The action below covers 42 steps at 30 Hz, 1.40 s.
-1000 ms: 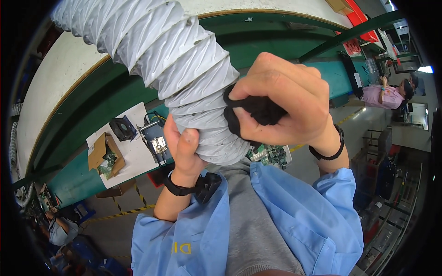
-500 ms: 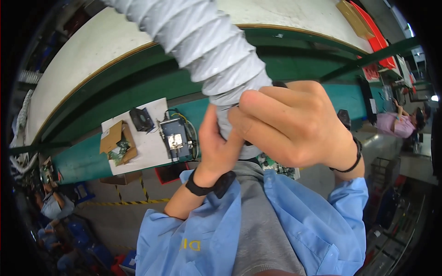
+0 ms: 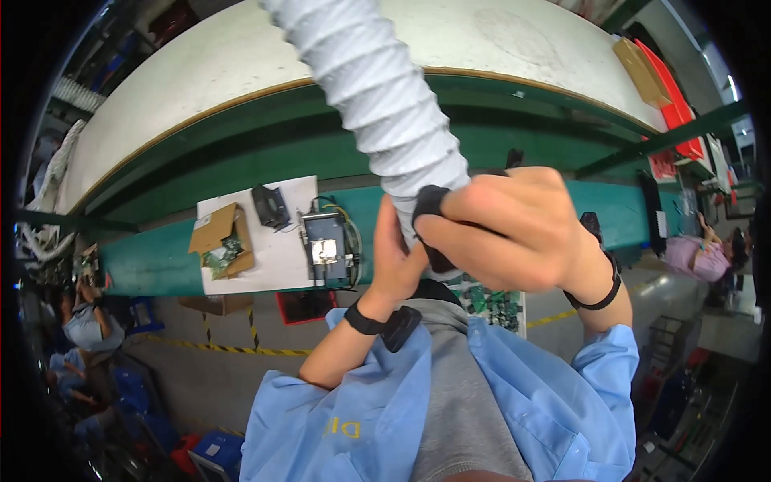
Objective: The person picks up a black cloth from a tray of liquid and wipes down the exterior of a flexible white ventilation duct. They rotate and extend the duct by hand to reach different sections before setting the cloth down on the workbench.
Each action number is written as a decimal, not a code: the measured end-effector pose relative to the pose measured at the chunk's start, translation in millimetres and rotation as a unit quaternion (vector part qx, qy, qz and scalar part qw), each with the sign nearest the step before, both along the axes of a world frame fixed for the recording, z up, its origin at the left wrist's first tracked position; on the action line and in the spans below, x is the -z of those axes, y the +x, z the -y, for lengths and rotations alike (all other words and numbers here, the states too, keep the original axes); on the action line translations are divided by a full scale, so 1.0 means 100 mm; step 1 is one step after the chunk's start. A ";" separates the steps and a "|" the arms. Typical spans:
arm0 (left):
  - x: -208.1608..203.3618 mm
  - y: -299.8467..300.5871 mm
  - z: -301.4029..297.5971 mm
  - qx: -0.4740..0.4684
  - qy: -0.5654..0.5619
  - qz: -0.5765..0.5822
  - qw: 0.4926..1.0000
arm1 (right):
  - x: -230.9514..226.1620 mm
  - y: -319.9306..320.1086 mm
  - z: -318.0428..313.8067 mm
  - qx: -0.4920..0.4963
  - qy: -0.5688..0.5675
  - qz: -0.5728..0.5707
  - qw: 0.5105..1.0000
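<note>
A ribbed white-grey flexible duct hose (image 3: 393, 104) hangs down from above toward my chest. My left hand (image 3: 395, 261) is wrapped around its lower end, with the thumb on the near side. My right hand (image 3: 514, 229) is closed in a pinch on a black strap (image 3: 432, 201) beside the hose's lower end. Part of the strap runs down below my right fingers, and the rest is hidden behind the hose and hand. Under my hands, green circuit boards (image 3: 491, 305) show at the bench's near edge.
A green bench (image 3: 161, 269) runs across, below a raised white shelf (image 3: 201, 88). On the left lie an open cardboard box (image 3: 217, 233) of boards, a black bracket-like part (image 3: 271, 207) and a dark metal fixture (image 3: 325, 249) with cables. Co-workers sit at both far sides.
My right hand has turned and shifted a little, and the black strap now shows in its fingers. The hose and bench have shifted slightly in view.
</note>
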<state>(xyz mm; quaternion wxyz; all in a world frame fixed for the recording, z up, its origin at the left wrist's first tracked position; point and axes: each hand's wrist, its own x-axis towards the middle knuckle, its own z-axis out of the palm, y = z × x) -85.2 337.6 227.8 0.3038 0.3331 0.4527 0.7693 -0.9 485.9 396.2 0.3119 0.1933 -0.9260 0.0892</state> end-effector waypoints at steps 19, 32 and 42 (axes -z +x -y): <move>0.10 0.08 0.45 -0.142 -0.172 -0.179 0.958 | 0.15 -0.88 -0.06 -0.056 0.113 -0.015 0.992; 0.09 0.04 0.50 -0.156 -0.149 -0.136 0.967 | 0.21 -1.22 -0.16 0.021 0.064 -0.043 0.997; 0.03 -0.08 0.50 -0.134 -0.139 -0.175 0.965 | 0.27 -1.10 -0.08 -0.054 0.171 -0.121 0.976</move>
